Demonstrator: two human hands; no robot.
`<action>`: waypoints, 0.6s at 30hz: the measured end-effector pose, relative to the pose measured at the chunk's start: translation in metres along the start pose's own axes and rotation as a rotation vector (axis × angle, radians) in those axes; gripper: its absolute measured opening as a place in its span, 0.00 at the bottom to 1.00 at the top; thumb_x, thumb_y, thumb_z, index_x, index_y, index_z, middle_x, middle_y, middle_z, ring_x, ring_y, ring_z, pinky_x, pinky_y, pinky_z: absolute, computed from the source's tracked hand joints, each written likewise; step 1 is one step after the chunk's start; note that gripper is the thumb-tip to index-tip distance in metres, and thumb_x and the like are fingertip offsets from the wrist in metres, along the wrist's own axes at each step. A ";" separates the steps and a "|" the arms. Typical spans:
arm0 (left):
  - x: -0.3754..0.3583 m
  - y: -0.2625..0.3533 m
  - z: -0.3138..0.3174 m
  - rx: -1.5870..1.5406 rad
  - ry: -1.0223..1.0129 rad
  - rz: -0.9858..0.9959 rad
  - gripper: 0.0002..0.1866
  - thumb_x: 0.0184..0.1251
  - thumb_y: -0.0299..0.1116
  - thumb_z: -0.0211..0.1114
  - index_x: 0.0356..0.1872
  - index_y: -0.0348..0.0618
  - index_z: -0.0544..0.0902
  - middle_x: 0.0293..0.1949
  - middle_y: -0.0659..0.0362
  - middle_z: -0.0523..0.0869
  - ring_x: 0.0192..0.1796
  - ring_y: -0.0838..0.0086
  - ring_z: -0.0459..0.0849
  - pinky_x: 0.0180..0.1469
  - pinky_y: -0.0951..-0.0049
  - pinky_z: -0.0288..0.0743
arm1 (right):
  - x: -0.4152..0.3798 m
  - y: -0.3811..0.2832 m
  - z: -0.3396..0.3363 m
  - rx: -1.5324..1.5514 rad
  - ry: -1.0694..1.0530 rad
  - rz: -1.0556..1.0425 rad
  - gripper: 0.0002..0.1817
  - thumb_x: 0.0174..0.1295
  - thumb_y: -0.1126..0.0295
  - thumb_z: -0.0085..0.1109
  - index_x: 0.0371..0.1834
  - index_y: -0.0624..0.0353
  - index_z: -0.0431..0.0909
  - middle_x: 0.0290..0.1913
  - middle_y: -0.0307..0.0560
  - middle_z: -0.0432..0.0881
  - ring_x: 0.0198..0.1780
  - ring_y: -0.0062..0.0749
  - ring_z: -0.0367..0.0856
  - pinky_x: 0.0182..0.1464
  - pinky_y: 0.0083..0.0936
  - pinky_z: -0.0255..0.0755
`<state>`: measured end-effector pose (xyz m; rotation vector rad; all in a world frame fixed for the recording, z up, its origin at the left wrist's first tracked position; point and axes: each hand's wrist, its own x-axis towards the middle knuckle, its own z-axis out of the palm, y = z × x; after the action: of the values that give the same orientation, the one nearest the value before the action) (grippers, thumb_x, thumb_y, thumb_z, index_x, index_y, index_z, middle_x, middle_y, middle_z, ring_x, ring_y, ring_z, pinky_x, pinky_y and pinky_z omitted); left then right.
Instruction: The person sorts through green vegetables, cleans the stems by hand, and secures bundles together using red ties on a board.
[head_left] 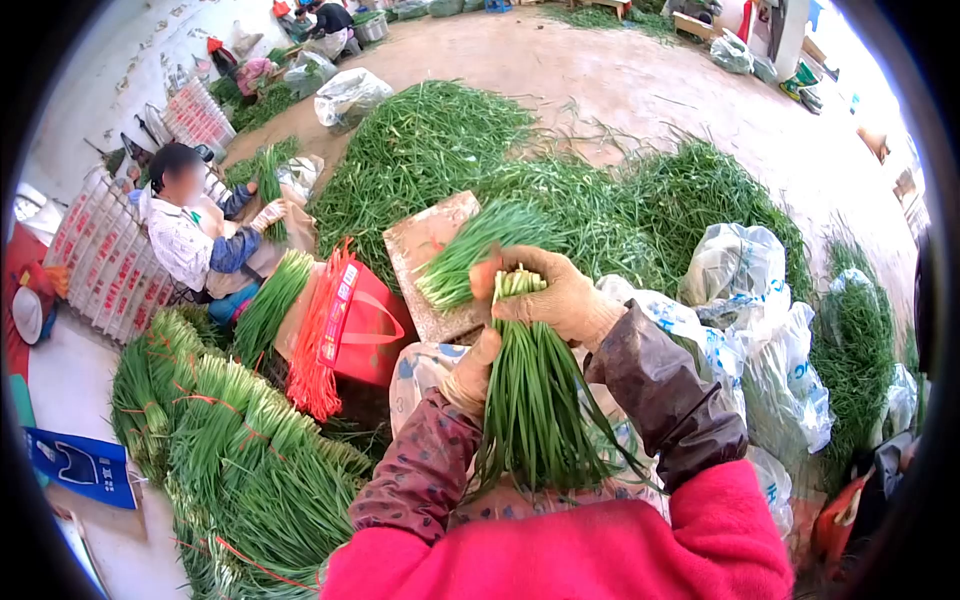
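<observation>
Between my hands is a bunch of garlic chives (535, 400), its pale cut ends pointing up and its long green leaves hanging toward my lap. My gloved left hand (473, 372) is closed on the near left side of the bunch. The gloved right hand (562, 300) wraps round it close to the pale ends, fingers curled. Just beyond my hands, a loose pile of chives (490, 245) lies on a worn board (425, 235). Left of the board stands a red bag (365, 325) with orange-red ties (318, 370) draped over its side.
Tied chive bundles (250, 440) are stacked at my left. Large loose heaps (430, 150) cover the floor ahead. Stuffed plastic bags (740, 270) stand at right. A co-worker (190, 230) sits at left, holding chives, beside a white slatted crate (105, 260). Other people work farther back.
</observation>
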<state>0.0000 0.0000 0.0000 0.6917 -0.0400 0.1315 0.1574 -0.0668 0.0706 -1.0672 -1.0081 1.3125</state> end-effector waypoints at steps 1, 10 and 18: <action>0.000 0.002 0.011 -0.014 0.094 -0.039 0.47 0.52 0.64 0.69 0.66 0.41 0.67 0.56 0.53 0.79 0.54 0.64 0.82 0.56 0.64 0.78 | -0.003 0.002 0.003 -0.126 0.120 -0.144 0.33 0.56 0.78 0.67 0.67 0.57 0.67 0.65 0.52 0.73 0.66 0.37 0.71 0.63 0.33 0.69; 0.002 0.000 0.015 0.057 0.049 -0.073 0.46 0.48 0.58 0.75 0.63 0.37 0.70 0.55 0.52 0.80 0.53 0.64 0.82 0.56 0.65 0.77 | -0.019 -0.027 0.003 -0.976 0.077 -0.701 0.13 0.56 0.66 0.62 0.43 0.58 0.79 0.45 0.51 0.82 0.49 0.52 0.79 0.50 0.40 0.73; 0.000 0.009 0.068 0.241 0.402 -0.070 0.17 0.61 0.40 0.62 0.42 0.35 0.79 0.36 0.53 0.84 0.37 0.66 0.83 0.41 0.67 0.79 | -0.002 -0.033 0.013 -1.025 0.064 -0.259 0.17 0.58 0.59 0.57 0.48 0.53 0.78 0.40 0.56 0.82 0.44 0.54 0.81 0.47 0.44 0.74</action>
<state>-0.0008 -0.0361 0.0582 0.8952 0.3909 0.2082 0.1520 -0.0676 0.1059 -1.6260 -1.7669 0.4913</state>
